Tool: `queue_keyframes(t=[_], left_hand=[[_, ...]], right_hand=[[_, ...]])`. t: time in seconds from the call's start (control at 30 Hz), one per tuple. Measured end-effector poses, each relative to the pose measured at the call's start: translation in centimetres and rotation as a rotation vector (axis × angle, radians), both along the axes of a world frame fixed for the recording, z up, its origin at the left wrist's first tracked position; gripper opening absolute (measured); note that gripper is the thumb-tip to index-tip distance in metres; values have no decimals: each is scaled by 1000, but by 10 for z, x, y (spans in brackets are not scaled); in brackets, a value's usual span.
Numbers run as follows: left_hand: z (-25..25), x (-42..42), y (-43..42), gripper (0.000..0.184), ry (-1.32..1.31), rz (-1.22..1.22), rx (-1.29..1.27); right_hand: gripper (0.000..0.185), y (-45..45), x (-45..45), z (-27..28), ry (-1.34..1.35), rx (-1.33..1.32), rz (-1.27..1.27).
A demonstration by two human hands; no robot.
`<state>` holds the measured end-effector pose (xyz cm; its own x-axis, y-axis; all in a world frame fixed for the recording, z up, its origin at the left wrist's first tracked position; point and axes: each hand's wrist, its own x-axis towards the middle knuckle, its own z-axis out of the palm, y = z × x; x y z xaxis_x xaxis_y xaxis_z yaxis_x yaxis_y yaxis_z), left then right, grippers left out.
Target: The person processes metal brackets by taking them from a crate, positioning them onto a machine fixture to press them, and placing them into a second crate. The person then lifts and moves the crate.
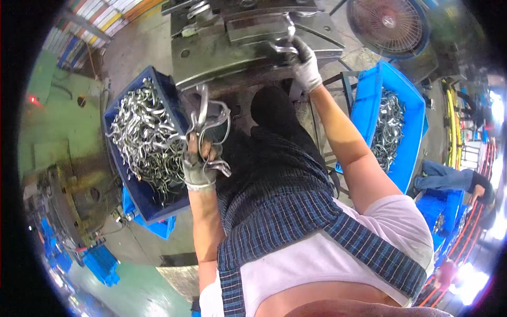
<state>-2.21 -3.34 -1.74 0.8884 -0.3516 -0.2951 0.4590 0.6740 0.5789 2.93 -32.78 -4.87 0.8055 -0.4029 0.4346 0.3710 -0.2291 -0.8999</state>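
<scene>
Your white shirt (pixel 296 259) and checked apron (pixel 274 211) fill the bottom of the frame, the apron probably shielding your clothes from the metal. At center left, your left hand (pixel 199 166) is clamped on a loose bunch of curved metal parts (pixel 203 113), fingers closed around them beside the dark blue bin (pixel 170 100), likely so that several stay within easy reach. That bin, heaped with similar pieces (pixel 142 124), stands at your left. At upper center, your right hand (pixel 303 61) is closed on a bent metal part (pixel 290 27) over the steel machine bed (pixel 211 68), apparently pinched near its end to leave the rest exposed. More pieces lie in the light blue bin (pixel 417 100), right of center, apparently set within your right arm's reach.
</scene>
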Motion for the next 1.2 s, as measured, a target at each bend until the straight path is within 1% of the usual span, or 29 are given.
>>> queue_keyframes(t=[0.03, 0.07, 0.1, 0.13, 0.17, 0.2, 0.27, 0.33, 0.4, 0.43, 0.47, 0.5, 0.53, 0.6, 0.63, 0.67, 0.7, 0.73, 0.8, 0.83, 0.87, 0.9, 0.93, 1.0, 1.07, 1.13, 1.2], left_hand=[[-1, 3, -1, 11, 88, 102, 104], [-4, 5, 0, 13, 52, 77, 42], [0, 4, 0, 17, -1, 75, 134], [5, 4, 0, 22, -57, 72, 222], [5, 5, 3, 29, -102, 20, 234], [5, 7, 8, 29, -103, -16, 279], [5, 13, 14, 30, -105, -99, 369], [17, 18, 12, 31, -103, -213, 417], [29, 18, 8, 31, -108, -326, 334], [34, 16, 8, 31, -53, -365, 337], [44, 10, 7, 33, 15, -348, 411], [39, 9, 9, 34, 101, -386, 404], [32, 9, 10, 36, 182, -423, 397], [23, -4, 5, 39, 207, -524, 430], [15, -11, 10, 43, 100, -623, 406], [3, -15, 11, 47, 176, -608, 436], [-1, -20, 15, 48, 216, -559, 409], [3, -24, 15, 48, 256, -506, 383], [-19, -33, 30, 45, 314, -426, 324], [-23, -32, 30, 41, 354, -406, 351], [-23, -33, 27, 39, 336, -406, 418], [-23, -35, 22, 38, 316, -400, 484], [-22, -35, 18, 37, 290, -391, 549], [-25, -34, 17, 34, 260, -315, 448], [-24, -31, 16, 35, 277, -228, 354], [-19, -27, 17, 36, 153, -93, 298], [-12, -21, 18, 38, 142, -17, 116]], right_hand=[[28, -6, 2, -2, 82, 5, -6], [27, -4, 5, 10, 160, 5, -12], [24, 2, -6, 22, 254, 182, -86], [24, 4, -13, 35, 290, -71, -164], [24, 5, -20, 47, 154, -255, -65], [26, 8, -30, 58, 19, -430, 28], [34, 29, -43, 94, 31, -911, 203], [36, 62, -46, 110, 59, -851, 281], [35, 79, -42, 88, 34, -892, 532], [37, 84, -41, 90, 185, -985, 628], [39, 85, -41, 95, 339, -1075, 723], [41, 78, -44, 78, 206, -1061, 781], [42, 75, -49, 79, 302, -1021, 869], [45, 64, -59, 52, 325, -855, 939], [41, 59, -65, 52, 334, -804, 877], [37, 53, -71, 51, 343, -746, 813], [35, 42, -76, 38, 389, -694, 704], [33, 33, -80, 40, 464, -633, 554], [27, 21, -83, 43, 466, -29, 379], [26, 24, -80, 54, 360, 304, 312], [24, 27, -73, 64, 241, 630, 238], [27, 19, -62, 50, 213, 18, -18], [25, 18, -49, 48, 245, 10, -98], [21, 15, -20, 33, 128, -109, -225], [16, 15, -1, 25, 62, -127, -239], [15, 10, 9, 23, 41, -126, -225], [15, 7, 9, 18, 38, -65, -225]])
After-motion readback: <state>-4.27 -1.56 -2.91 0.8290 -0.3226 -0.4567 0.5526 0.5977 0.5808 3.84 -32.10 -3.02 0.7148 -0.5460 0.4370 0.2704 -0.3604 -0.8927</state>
